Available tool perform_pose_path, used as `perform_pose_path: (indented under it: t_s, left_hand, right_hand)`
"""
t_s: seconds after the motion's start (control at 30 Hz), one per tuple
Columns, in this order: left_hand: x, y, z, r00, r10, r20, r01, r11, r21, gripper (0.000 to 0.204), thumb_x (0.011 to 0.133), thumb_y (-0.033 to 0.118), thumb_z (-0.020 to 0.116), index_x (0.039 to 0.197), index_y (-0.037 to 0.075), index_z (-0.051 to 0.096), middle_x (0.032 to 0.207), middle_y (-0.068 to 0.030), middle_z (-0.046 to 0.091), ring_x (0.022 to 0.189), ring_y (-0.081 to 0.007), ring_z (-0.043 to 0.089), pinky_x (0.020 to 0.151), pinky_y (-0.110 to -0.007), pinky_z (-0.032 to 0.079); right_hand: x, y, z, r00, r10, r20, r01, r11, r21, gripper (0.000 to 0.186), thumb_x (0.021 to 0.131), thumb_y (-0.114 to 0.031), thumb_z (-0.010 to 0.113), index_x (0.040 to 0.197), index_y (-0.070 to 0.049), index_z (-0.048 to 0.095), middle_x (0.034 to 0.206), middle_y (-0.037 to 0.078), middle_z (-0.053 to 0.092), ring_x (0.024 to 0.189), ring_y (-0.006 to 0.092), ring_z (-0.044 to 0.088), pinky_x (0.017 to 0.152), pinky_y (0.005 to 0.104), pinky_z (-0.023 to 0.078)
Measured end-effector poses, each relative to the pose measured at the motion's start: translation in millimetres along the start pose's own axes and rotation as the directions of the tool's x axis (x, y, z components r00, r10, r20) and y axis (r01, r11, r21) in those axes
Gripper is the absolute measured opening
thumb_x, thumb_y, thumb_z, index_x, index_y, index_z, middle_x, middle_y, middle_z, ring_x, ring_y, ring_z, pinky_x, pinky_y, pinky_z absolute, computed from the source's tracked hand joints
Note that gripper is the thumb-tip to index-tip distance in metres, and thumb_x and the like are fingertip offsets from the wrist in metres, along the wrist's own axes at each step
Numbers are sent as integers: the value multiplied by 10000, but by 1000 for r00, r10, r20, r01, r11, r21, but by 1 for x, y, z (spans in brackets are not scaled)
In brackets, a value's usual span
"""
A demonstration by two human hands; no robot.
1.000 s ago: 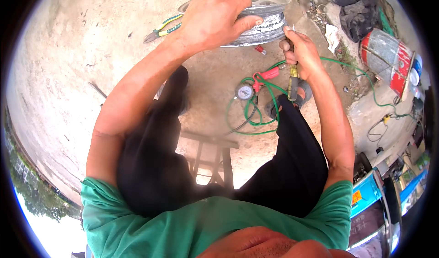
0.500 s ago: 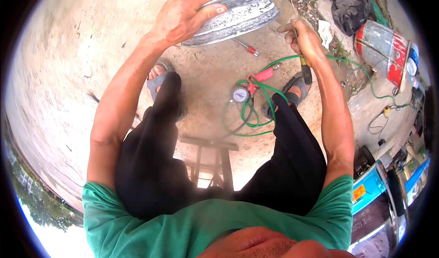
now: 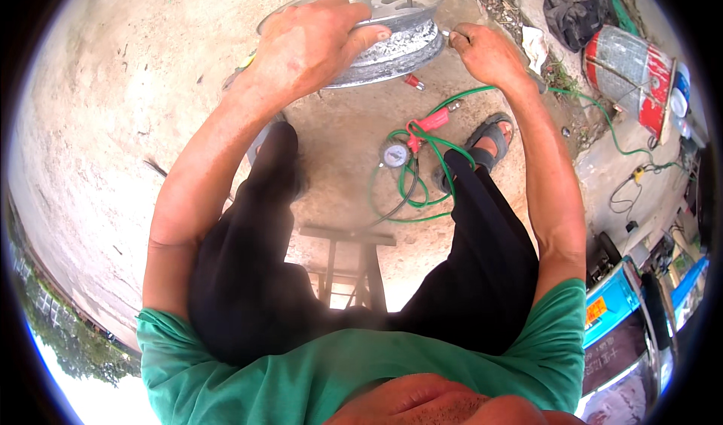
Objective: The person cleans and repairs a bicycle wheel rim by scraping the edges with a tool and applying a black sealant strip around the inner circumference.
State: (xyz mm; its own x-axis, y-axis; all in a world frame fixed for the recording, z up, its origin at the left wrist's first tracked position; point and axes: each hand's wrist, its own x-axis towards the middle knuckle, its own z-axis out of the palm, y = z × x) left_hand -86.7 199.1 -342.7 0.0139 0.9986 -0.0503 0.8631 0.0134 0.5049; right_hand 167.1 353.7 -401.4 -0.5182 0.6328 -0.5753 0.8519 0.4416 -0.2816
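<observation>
My left hand (image 3: 305, 45) is closed over the near left edge of a grey metal wheel rim (image 3: 403, 45), thumb on its whitish, scuffed outer channel. The rim is tilted, so part of its holed inner face shows. At its right side my right hand (image 3: 489, 54) is curled round a slim hand tool (image 3: 446, 33). Only a small light tip by the rim's edge and a dark end behind the wrist show; the fist hides its middle. Partly under the rim lies a tool with a red handle (image 3: 413, 82).
Between my feet lies a tyre inflator with a round gauge (image 3: 394, 155), a red grip (image 3: 431, 121) and a coiled green hose (image 3: 444, 173). A low wooden stool (image 3: 346, 237) stands nearer me. At the right are a red and grey drum (image 3: 631, 75) and dark cloth (image 3: 576, 15).
The rim has tipped, bringing its inner face into sight. My right hand has moved up and left to the rim's edge, turning the tool. My left hand has shifted slightly lower.
</observation>
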Motion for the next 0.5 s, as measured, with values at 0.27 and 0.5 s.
perform_pose_path:
  t_s: [0.27, 0.5]
  left_hand:
    - [5, 17, 17, 997, -60, -55, 62, 997, 38, 350, 962, 444, 668, 955, 98, 720, 881, -77, 669, 777, -349, 696, 654, -466, 559]
    - [3, 21, 22, 996, 9, -92, 0, 996, 92, 363, 974, 452, 646, 921, 98, 703, 871, -77, 665, 772, -358, 693, 649, -473, 561]
  right_hand:
    - [-28, -10, -6, 985, -149, -87, 138, 983, -117, 294, 969, -267, 539, 1011, -18, 689, 983, 233, 712, 906, 467, 670, 820, 569, 513]
    - [-86, -55, 3, 914, -348, -209, 330, 937, -114, 219, 956, -221, 560, 882, -38, 655, 855, 205, 694, 785, 437, 686, 712, 541, 537]
